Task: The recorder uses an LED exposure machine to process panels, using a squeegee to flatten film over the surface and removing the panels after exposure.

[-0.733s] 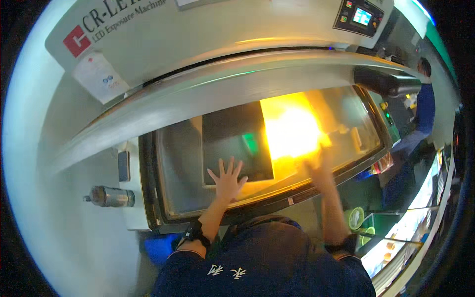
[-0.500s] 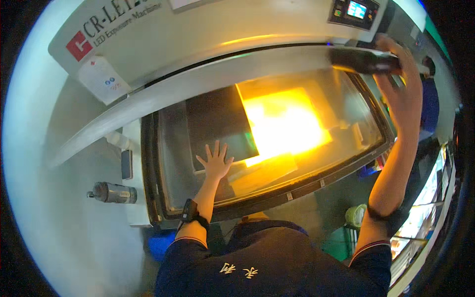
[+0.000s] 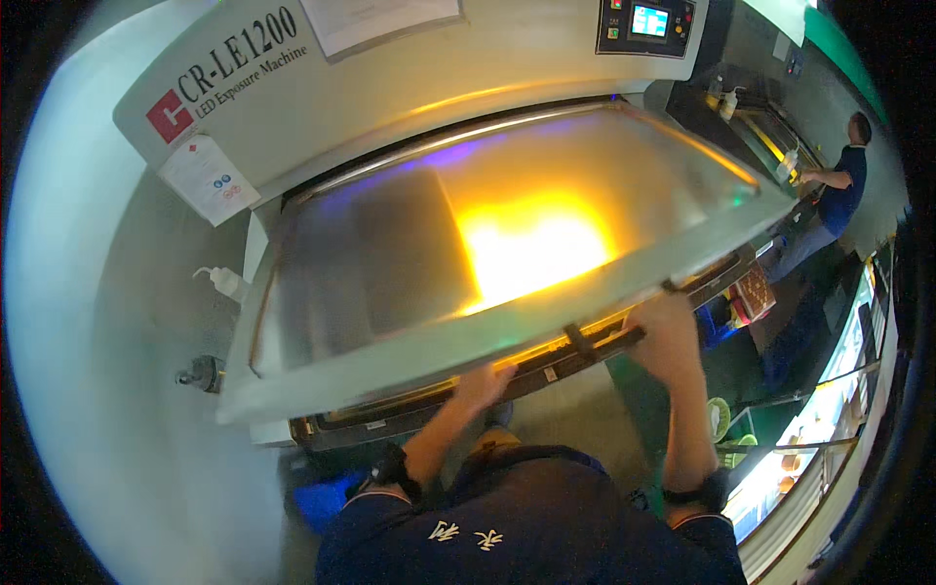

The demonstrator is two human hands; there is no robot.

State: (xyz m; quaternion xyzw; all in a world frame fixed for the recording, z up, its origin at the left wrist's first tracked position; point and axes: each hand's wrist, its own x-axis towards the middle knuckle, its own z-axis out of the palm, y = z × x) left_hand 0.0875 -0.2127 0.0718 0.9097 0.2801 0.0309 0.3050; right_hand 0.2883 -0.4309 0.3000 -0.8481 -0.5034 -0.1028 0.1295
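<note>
A large exposure machine [image 3: 292, 107] stands in front of me, and its wide glass lid [image 3: 409, 263] is tilted low over the bed, reflecting a bright yellow glow. My right hand [image 3: 665, 322] grips the lid's front edge beside a dark handle bar [image 3: 595, 343]. My left hand [image 3: 485, 380] reaches up to the same front edge further left, its fingers hidden under the lid. The dark panel on the bed shows only as a dim shape through the glass.
A small control screen [image 3: 648, 21] sits on the machine's top right. A white bottle [image 3: 224, 283] stands at the machine's left side. Another person [image 3: 838, 185] works at a second machine on the far right. A blue object [image 3: 322, 497] lies on the floor.
The lid has swung down from fully raised to low over the bed. My left hand left the dark panel and now sits at the lid's front edge; my right hand came down with the lid.
</note>
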